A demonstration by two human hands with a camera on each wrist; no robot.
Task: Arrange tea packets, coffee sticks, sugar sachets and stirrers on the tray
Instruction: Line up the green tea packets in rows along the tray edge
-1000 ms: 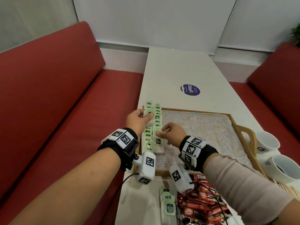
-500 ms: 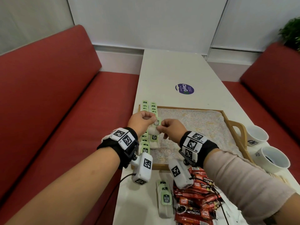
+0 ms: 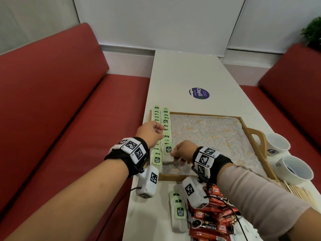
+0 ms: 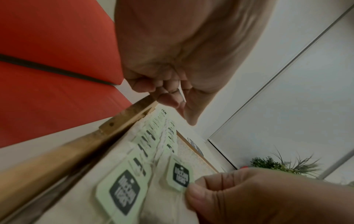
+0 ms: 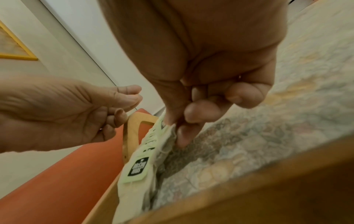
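Right hand (image 3: pixel 182 150) pinches tea packet (image 3: pixel 168 153) (lengthwise, tag away); left hand (image 3: pixel 150 134) curled, empty.

The tray (image 3: pixel 196 114) sat on the table (image 3: pixel 187 72). Two rows of tea bags (image 3: pixel 165 126) ran along the tray's left edge. Nearer than the tray lay loose tea bags (image 3: pixel 178 213), with coffee sticks (image 3: pixel 210 221) just right of them. Two cups (image 3: pixel 278 145) stood right of the tray, stirrers (image 3: pixel 295 190) nearer than the cups.
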